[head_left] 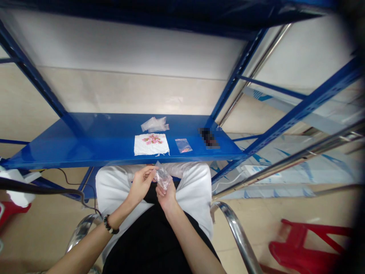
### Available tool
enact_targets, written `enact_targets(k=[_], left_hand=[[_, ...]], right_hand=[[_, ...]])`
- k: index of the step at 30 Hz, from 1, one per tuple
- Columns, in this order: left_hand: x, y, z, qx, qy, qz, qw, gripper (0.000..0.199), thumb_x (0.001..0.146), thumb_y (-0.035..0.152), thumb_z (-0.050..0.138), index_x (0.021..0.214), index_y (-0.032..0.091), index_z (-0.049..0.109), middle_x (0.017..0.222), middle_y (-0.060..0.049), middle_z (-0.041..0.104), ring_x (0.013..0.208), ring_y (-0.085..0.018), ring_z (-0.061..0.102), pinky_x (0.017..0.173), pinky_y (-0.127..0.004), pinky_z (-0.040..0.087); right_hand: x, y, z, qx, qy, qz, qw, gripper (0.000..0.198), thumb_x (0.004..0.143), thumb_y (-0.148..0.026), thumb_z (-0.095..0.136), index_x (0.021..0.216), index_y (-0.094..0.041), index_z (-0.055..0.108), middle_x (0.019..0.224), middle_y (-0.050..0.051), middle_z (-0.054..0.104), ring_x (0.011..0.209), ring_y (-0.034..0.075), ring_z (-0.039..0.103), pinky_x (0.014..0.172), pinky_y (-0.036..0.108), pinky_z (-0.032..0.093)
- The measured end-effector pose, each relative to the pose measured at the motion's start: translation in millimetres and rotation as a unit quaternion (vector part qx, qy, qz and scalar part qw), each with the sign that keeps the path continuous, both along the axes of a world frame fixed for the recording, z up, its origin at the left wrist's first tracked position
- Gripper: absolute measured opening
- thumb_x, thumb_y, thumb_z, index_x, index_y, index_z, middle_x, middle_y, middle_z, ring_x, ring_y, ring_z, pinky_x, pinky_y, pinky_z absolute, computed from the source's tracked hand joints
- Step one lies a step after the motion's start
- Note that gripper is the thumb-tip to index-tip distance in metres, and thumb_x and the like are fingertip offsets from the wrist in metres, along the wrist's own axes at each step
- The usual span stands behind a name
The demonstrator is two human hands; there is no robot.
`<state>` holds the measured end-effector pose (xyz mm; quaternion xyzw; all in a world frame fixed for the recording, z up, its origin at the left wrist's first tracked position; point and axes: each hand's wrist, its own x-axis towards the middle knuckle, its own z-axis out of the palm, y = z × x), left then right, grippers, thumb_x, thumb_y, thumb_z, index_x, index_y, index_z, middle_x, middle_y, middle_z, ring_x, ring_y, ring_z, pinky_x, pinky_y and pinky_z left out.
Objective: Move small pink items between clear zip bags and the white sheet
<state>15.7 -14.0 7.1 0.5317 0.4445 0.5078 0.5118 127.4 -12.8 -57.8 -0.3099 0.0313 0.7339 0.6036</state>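
Over my lap, just in front of the shelf edge, both hands are on a clear plastic bag (pixel 163 177). My right hand (pixel 167 195) grips its lower side, fingers wrapped round it. At the bag's upper left, my left hand (pixel 144 180) pinches the edge with fingertips and thumb. What the bag contains is too blurred to make out. On the shelf ahead lies a white cloth (pixel 139 146) with a heap of small pink beads (pixel 153 139). A small zip bag (pixel 183 145) with reddish beads at its bottom lies right of the cloth.
Several flat clear bags (pixel 155 124) lie behind the cloth on the blue shelf (pixel 85 140). A blurred-out dark object (pixel 209 137) rests near its right end. Blue uprights (pixel 228 85) flank it. Red stools (pixel 302 243) and metal chair arms (pixel 236 232) stand nearby.
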Motion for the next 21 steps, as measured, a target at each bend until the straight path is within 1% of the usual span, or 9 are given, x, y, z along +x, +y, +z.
enact_targets(k=[2,3,6,8,11,14,16,18,21], left_hand=[[-1,2,1.6,-0.056,-0.105,-0.004,0.993,0.023,0.084,0.031,0.068,0.099,0.013,0.071,0.083,-0.008,0.073,0.074,-0.017,0.067,0.069,-0.027,0.054],[-1,4,1.9,-0.091,-0.173,-0.005,0.981,0.022,0.083,0.029,0.069,0.099,0.013,0.07,0.083,-0.008,0.073,0.075,-0.017,0.068,0.071,-0.027,0.054],[-6,8,0.9,-0.167,-0.359,0.02,0.918,0.017,0.081,0.015,0.07,0.097,0.013,0.067,0.084,-0.007,0.073,0.077,-0.015,0.069,0.074,-0.026,0.055],[-9,10,-0.2,-0.184,-0.424,0.041,0.886,0.016,0.082,0.01,0.067,0.097,0.013,0.066,0.083,-0.006,0.072,0.074,-0.014,0.069,0.073,-0.025,0.056],[-14,14,-0.6,-0.187,-0.457,0.049,0.868,0.015,0.086,0.009,0.06,0.1,0.012,0.065,0.082,-0.007,0.072,0.069,-0.013,0.068,0.07,-0.025,0.057],[-15,17,0.9,-0.193,-0.46,0.056,0.865,0.014,0.088,0.009,0.057,0.101,0.011,0.063,0.079,-0.008,0.072,0.066,-0.014,0.068,0.066,-0.027,0.056],[-15,18,2.2,-0.197,-0.462,0.066,0.862,0.014,0.088,0.009,0.057,0.1,0.012,0.063,0.079,-0.008,0.071,0.065,-0.015,0.067,0.064,-0.026,0.055],[-14,20,3.1,-0.193,-0.465,0.069,0.861,0.013,0.088,0.009,0.058,0.099,0.012,0.062,0.081,-0.008,0.071,0.065,-0.014,0.067,0.062,-0.026,0.054],[-14,22,3.3,-0.185,-0.469,0.065,0.861,0.011,0.087,0.011,0.061,0.098,0.012,0.062,0.086,-0.008,0.071,0.063,-0.013,0.065,0.058,-0.024,0.052]], right_hand=[[4,-3,9,0.039,0.026,0.038,0.998,0.046,0.092,-0.037,0.045,0.052,-0.021,0.031,0.036,-0.009,0.03,0.027,0.004,0.017,0.025,0.014,0.016],[7,-4,15,0.065,0.036,0.054,0.996,0.05,0.093,-0.036,0.045,0.049,-0.022,0.025,0.034,-0.009,0.026,0.027,0.004,0.016,0.025,0.014,0.017],[16,-3,38,0.14,0.038,0.091,0.985,0.055,0.093,-0.031,0.046,0.047,-0.022,0.018,0.034,-0.008,0.024,0.028,0.005,0.016,0.026,0.015,0.018],[25,5,56,0.171,0.019,0.109,0.979,0.056,0.094,-0.028,0.046,0.046,-0.022,0.018,0.035,-0.008,0.024,0.029,0.005,0.016,0.027,0.015,0.018],[36,36,86,0.2,-0.03,0.132,0.97,0.056,0.096,-0.029,0.044,0.046,-0.022,0.018,0.035,-0.008,0.023,0.03,0.005,0.015,0.028,0.015,0.019],[41,86,109,0.236,-0.113,0.166,0.951,0.055,0.096,-0.03,0.043,0.047,-0.023,0.019,0.034,-0.009,0.023,0.03,0.005,0.015,0.03,0.015,0.018],[37,125,118,0.257,-0.217,0.195,0.921,0.054,0.095,-0.029,0.043,0.046,-0.023,0.021,0.033,-0.009,0.021,0.029,0.005,0.014,0.03,0.016,0.017],[29,161,123,0.264,-0.361,0.208,0.87,0.052,0.092,-0.027,0.046,0.044,-0.024,0.027,0.032,-0.009,0.023,0.029,0.006,0.016,0.03,0.018,0.016],[18,205,122,0.271,-0.431,0.169,0.844,0.045,0.083,-0.018,0.058,0.043,-0.021,0.037,0.032,-0.009,0.027,0.03,0.005,0.019,0.032,0.018,0.014]])
